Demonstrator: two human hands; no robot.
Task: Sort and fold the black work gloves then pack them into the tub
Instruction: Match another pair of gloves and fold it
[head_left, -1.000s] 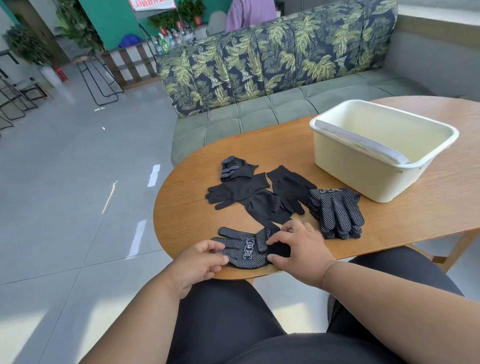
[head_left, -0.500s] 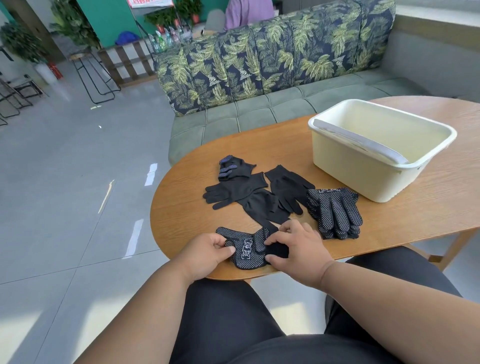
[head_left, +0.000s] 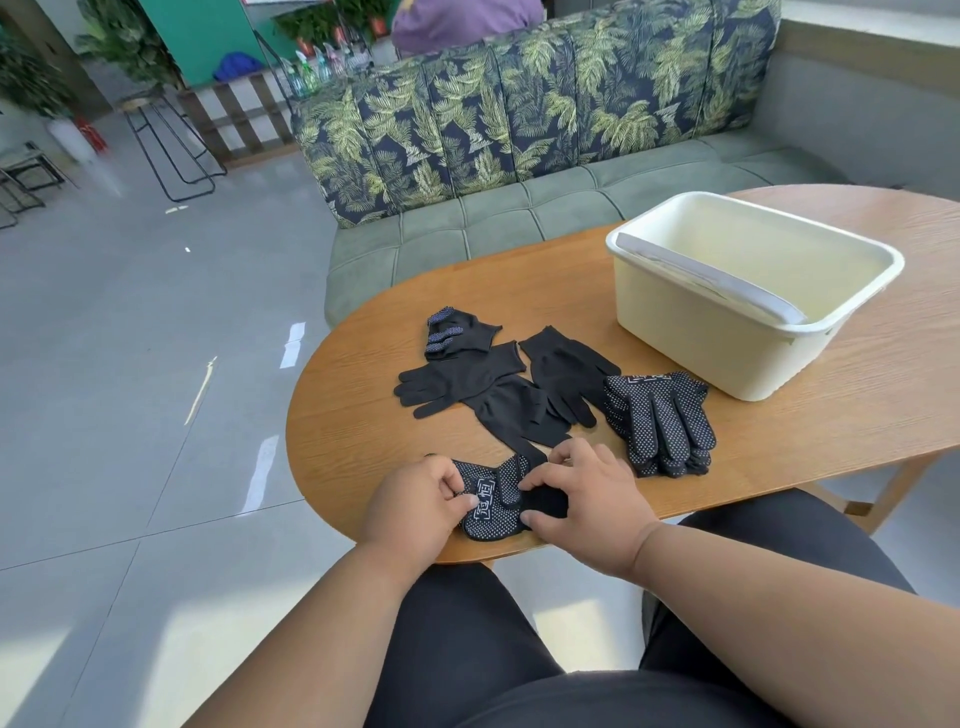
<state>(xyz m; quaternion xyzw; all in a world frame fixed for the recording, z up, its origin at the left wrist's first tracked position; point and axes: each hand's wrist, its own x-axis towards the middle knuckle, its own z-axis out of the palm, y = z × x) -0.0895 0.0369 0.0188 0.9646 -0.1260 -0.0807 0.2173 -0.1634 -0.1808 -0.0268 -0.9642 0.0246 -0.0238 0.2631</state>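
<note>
While pinched by left hand (head_left: 415, 499) and right hand (head_left: 587, 499) at table (head_left: 779, 426) edge: dotted glove (head_left: 491, 512), folded over. Beyond: plain gloves (head_left: 498, 384), dotted stack (head_left: 660, 421), cream tub (head_left: 675, 332).

The left hand (head_left: 415, 501) covers the fingertips of the dotted glove (head_left: 491, 501), and the right hand (head_left: 587, 501) hides its cuff end. The bench (head_left: 831, 415) runs off the right edge. A seated person (head_left: 462, 23) behind the sofa (head_left: 519, 114) is cropped by the top edge.

Black white-dotted gloves (head_left: 660, 421), plain black gloves (head_left: 511, 397), cream tub (head_left: 675, 332), leaf-patterned green sofa (head_left: 519, 119).
</note>
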